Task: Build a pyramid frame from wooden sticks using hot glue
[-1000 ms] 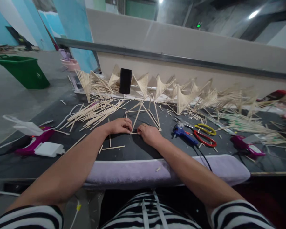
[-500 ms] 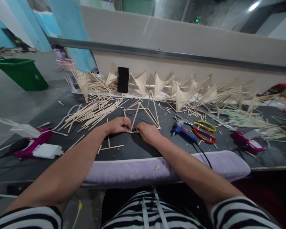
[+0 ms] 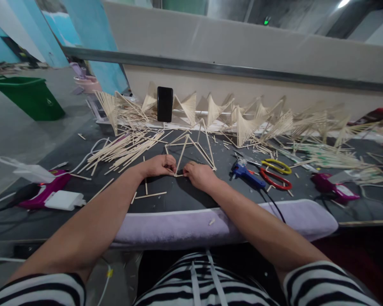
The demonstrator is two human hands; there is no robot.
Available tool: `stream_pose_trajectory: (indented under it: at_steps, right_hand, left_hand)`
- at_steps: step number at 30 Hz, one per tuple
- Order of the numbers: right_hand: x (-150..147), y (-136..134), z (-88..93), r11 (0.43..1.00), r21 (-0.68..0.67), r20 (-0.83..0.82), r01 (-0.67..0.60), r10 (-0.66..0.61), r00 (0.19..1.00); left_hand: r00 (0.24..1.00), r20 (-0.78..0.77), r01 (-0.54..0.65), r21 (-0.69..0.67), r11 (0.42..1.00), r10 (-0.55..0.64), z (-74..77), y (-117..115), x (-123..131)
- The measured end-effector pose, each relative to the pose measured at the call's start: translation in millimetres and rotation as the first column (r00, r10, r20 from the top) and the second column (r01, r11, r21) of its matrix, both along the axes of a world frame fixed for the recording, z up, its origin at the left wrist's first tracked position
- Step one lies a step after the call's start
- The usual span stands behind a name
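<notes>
A frame of thin wooden sticks (image 3: 181, 154) stands on the dark table, with two peaks joined by slanting sticks. My left hand (image 3: 161, 165) is closed at its near left corner, fingertips pinched at the foot of a slanting stick. My right hand (image 3: 199, 174) is closed on the short bottom stick of the frame, a little to the right of that corner. The fingertips hide the exact grip points. Beside my left hand lie a few loose sticks (image 3: 150, 195). Right of my right hand rest a blue glue gun (image 3: 249, 175) and scissors (image 3: 276, 173) with yellow and red handles.
A heap of loose sticks (image 3: 124, 151) lies at the left. Finished-looking fan-shaped stick pieces (image 3: 244, 127) line the back, near an upright phone (image 3: 164, 104). Purple power strips (image 3: 47, 191) with cables sit at both sides. A lilac cushion (image 3: 178, 227) runs along the front edge.
Both hands keep their places at the stick frame, with hardly any finger movement. The whole view has shifted slightly.
</notes>
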State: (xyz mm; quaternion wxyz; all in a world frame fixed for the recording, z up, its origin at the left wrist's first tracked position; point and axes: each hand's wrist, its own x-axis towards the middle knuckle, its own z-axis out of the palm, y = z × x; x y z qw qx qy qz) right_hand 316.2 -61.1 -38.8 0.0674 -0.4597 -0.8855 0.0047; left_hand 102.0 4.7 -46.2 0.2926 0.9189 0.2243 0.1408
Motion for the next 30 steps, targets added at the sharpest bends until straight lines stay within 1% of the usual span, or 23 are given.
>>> stream_pose_trajectory:
  at_steps: [8, 19, 26, 30]
  right_hand:
    - [-3, -2, 2.4, 0.999, -0.024, 0.087, 0.039, -0.036, 0.996]
    - [-3, -2, 1.7, 0.999, -0.006, 0.077, 0.05, -0.049, 0.996]
    - [-2, -2, -0.3, 0.999, 0.001, 0.063, 0.042, -0.042, 0.997]
    - [0, -4, 0.7, 0.998, 0.025, 0.019, 0.058, -0.058, 0.998]
  left_hand:
    - [1.0, 0.012, 0.013, -0.015, 1.0, -0.013, 0.6, 1, 1]
    - [1.0, 0.002, -0.001, -0.026, 1.0, 0.001, 3.3, -1, 2]
    - [0.999, -0.036, -0.001, 0.031, 1.0, 0.003, 7.5, -6, 2]
    - [0.996, -0.034, -0.075, 0.09, 0.993, 0.078, 11.4, -12, 2]
